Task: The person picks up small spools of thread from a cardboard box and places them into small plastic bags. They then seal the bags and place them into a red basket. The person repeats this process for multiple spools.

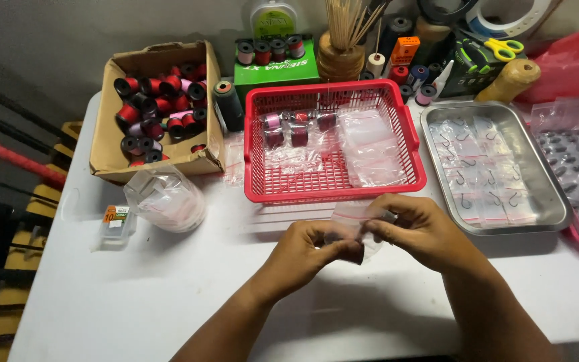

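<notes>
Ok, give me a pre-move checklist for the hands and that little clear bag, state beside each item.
1. Both hands grip the small clear bag: left hand and right hand pinch it, ok.
2. Bag off the white table: ok.
3. Bag mouth open: cannot tell.
4. Something inside the bag: cannot tell.
5. Red basket close ahead, holding bagged spools: ok.
6. Cardboard box of spools at left: ok.

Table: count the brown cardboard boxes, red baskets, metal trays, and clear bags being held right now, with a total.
Brown cardboard box: 1
Red basket: 1
Metal tray: 1
Clear bag, being held: 1
Total: 4
</notes>
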